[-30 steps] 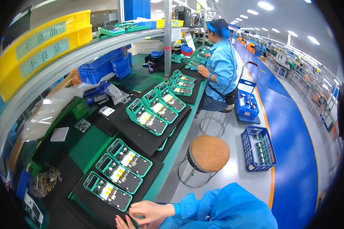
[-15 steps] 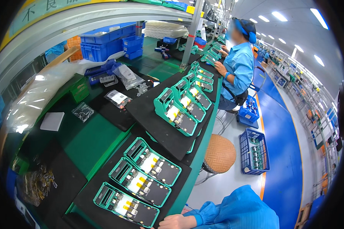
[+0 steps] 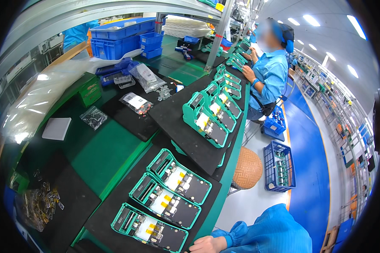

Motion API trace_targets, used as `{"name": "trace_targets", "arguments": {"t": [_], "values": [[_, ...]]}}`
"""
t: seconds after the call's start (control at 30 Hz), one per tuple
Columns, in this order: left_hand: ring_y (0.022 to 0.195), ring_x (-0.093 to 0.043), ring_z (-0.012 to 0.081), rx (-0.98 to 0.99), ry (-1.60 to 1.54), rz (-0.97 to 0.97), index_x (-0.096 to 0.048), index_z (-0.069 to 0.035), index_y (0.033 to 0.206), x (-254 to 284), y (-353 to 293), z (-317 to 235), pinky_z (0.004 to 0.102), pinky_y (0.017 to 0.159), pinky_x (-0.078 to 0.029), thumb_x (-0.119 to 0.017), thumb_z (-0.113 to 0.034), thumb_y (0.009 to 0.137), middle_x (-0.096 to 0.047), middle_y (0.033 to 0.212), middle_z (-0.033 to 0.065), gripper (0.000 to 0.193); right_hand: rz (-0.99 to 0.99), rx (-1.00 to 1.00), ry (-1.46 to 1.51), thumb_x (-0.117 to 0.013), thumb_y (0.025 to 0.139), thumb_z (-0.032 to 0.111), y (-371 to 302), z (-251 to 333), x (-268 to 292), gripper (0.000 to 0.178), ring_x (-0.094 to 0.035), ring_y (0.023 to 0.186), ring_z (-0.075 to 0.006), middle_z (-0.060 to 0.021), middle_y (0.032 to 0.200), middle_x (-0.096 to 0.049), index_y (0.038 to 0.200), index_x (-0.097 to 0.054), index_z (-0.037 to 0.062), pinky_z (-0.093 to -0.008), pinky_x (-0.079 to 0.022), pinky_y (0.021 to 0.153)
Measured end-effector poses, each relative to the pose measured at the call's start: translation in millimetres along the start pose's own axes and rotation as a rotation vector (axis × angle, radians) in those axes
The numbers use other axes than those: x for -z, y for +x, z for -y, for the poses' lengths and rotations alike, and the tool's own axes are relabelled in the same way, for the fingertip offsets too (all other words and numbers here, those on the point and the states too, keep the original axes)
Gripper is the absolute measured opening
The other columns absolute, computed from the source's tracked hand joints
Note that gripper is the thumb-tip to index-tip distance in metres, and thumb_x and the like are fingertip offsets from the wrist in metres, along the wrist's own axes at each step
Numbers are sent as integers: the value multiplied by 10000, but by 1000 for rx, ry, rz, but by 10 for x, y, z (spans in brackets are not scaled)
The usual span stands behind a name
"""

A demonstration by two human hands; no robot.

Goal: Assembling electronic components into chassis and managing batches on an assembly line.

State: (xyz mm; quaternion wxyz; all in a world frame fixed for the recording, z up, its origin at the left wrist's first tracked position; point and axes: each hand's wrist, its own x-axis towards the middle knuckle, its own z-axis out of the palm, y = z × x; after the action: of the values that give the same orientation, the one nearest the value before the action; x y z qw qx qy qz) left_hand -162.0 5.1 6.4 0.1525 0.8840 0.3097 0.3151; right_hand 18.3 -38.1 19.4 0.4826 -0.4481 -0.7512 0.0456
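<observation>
Three green-framed device housings [image 3: 150, 227], fitted with circuit boards and yellow tape strips, lie in a slanted row on a black mat at the front of the bench. My right hand [image 3: 207, 244], in a blue sleeve [image 3: 257, 232], is beside the lower right corner of the nearest housing. Its fingers run into the lower edge of the picture, so whether they grip anything is hidden. My left hand is out of view. Farther up, on a raised black board [image 3: 177, 135], stand several more green housings [image 3: 204, 120] with upright ends.
Small clear parts [image 3: 50, 204] spill from a bag at lower left. Bagged parts [image 3: 135, 102], a white pad [image 3: 57, 128] and blue bins [image 3: 118, 44] lie beyond. A co-worker [image 3: 269, 71] handles housings far right. A woven stool [image 3: 245, 168] and blue crate [image 3: 279, 166] stand beside the bench.
The whole view has shifted, so the bench and housings appear slightly farther right. My right hand stays near the nearest housing's corner, and the housings keep their arrangement.
</observation>
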Motion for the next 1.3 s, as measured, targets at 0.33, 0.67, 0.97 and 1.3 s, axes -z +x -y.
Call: {"name": "trace_targets", "arguments": {"t": [0.33,0.67,0.97,1.3], "values": [[1125,-632,332,-289,333,74,-679,-187,1225,122,129,29,474,968,-435,-309,-371,1056,-650,1257,123,446,-57,8,-115,-613,857,126,6,46,-18,67,-547,593,-186,3,714,-574,790,-608,121,-320,-356,458],[1278,-501,379,-193,214,257,-565,-136,1358,210,81,-6,521,1029,-387,-369,-527,998,-511,1409,165,567,-67,30,-183,-638,836,185,-59,54,-49,63,-562,618,-183,3,748,-601,827,-638,123,-314,-395,475],[1282,-493,380,-85,158,261,-573,-146,1345,298,174,-227,521,1043,-378,-475,-484,968,-516,1404,153,515,-47,15,-205,-672,865,260,-140,39,-61,139,-551,615,-181,-16,701,-531,841,-643,126,-317,-411,492],[1301,-478,358,-71,209,234,-565,-139,1350,287,140,-239,503,1066,-365,-555,-432,930,-504,1417,145,512,-74,60,-74,-689,832,127,-132,19,-131,98,-568,653,-176,-20,743,-534,898,-631,85,-307,-437,548]]}}
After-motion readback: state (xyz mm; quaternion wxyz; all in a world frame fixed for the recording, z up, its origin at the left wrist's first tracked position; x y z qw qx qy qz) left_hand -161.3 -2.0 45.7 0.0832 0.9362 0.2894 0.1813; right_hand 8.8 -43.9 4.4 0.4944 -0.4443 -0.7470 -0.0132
